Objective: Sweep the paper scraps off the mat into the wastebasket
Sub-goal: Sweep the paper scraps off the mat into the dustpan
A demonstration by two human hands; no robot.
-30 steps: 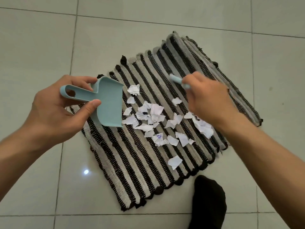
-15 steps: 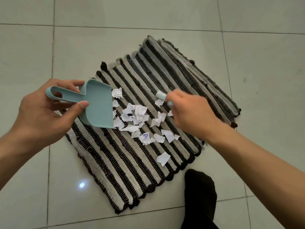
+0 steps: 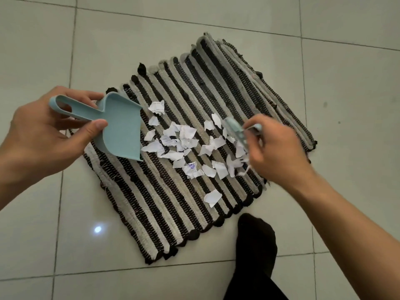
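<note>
A black-and-cream striped woven mat [image 3: 164,202] lies on the tiled floor. Several torn white paper scraps [image 3: 186,139] are scattered over its middle, and one scrap [image 3: 212,197] lies apart nearer me. My left hand [image 3: 43,135] grips the handle of a light blue dustpan [image 3: 121,128], whose open edge rests on the mat's left side facing the scraps. My right hand [image 3: 275,150] holds a small light blue brush [image 3: 234,131], blurred, at the right edge of the scrap pile. No wastebasket is in view.
Pale glossy floor tiles [image 3: 129,40] surround the mat on all sides. A foot in a black sock [image 3: 255,239] stands on the floor just in front of the mat's near edge, below my right arm.
My right hand has turned so that the brush head now shows at the right of the pile. The scraps have bunched closer to the dustpan, which stays in my left hand.
</note>
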